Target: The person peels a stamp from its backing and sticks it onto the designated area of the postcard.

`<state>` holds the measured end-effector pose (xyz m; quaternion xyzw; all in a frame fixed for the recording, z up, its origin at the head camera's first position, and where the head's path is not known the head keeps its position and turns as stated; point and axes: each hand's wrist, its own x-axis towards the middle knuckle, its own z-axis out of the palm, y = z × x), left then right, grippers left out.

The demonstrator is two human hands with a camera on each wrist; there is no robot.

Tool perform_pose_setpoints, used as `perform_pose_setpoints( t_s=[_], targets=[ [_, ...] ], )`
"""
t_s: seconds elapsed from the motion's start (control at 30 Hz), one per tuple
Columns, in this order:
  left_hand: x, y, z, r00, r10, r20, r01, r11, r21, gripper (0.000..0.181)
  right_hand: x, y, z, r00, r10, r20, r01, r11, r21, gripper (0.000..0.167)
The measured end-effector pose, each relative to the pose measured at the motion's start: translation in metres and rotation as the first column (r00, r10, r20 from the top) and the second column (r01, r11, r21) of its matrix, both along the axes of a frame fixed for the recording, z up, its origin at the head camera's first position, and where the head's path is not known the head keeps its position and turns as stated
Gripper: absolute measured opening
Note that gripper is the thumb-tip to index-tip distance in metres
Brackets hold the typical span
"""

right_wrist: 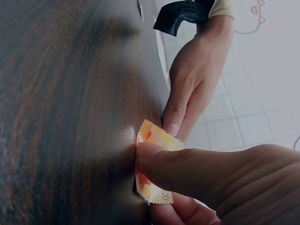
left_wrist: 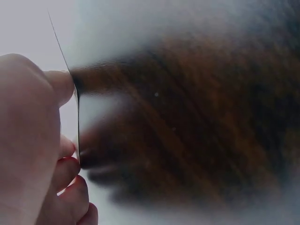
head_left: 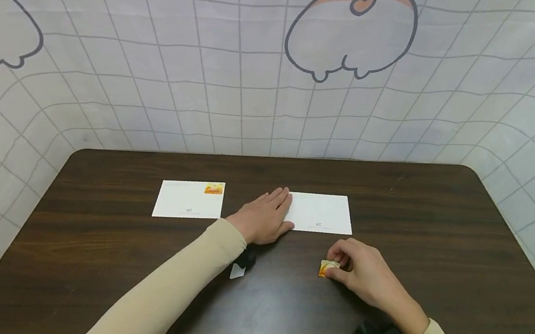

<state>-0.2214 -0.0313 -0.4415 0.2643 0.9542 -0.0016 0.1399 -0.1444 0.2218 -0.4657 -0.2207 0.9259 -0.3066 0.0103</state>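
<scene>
A yellow-orange stamp with toothed edges (head_left: 328, 268) is pinched between thumb and fingers of my right hand (head_left: 371, 277), low over the table in front of the right envelope. The right wrist view shows the stamp (right_wrist: 157, 192) close up, under the thumb of my right hand (right_wrist: 187, 173). My left hand (head_left: 262, 216) lies flat, its fingers straight, on the left edge of the right white envelope (head_left: 320, 213). In the left wrist view my left hand (left_wrist: 28, 136) touches the envelope's edge. Another white envelope (head_left: 185, 203), with a similar stamp (head_left: 214, 188) at its upper right corner, lies further left.
A dark wood table (head_left: 77, 242) carries everything. Behind it and at the sides hangs a white gridded cloth (head_left: 169, 58) with cartoon shapes. A small white piece (head_left: 237, 271) shows beside the black band at my left wrist.
</scene>
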Motion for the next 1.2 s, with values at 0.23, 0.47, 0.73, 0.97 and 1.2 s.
perform_pose_setpoints(
  t_s=[0.23,0.47,0.73,0.97,1.2],
  targets=[
    [0.001,0.0,0.002,1.0,0.011,0.013,-0.011,1.0,0.002,0.069,0.001,0.002,0.001,1.0,0.011,0.011,-0.011,1.0,-0.027,0.019],
    [0.002,-0.001,0.002,1.0,0.012,0.008,-0.013,1.0,0.006,0.069,-0.001,0.007,0.002,0.994,0.01,0.106,-0.001,0.996,-0.084,0.017],
    [0.001,-0.001,0.002,1.0,0.013,-0.002,-0.013,1.0,-0.001,0.07,-0.003,0.011,0.002,0.98,0.005,0.2,0.024,0.99,-0.138,0.016],
    [0.003,0.0,0.001,1.0,0.003,-0.003,-0.003,1.0,-0.002,0.07,-0.002,0.014,0.0,0.976,0.003,0.22,0.031,0.988,-0.152,0.011],
    [0.003,0.006,0.002,1.0,0.0,-0.014,0.0,1.0,-0.004,0.07,0.0,0.02,0.001,0.977,-0.011,0.214,0.05,0.983,-0.177,0.007]
  ],
)
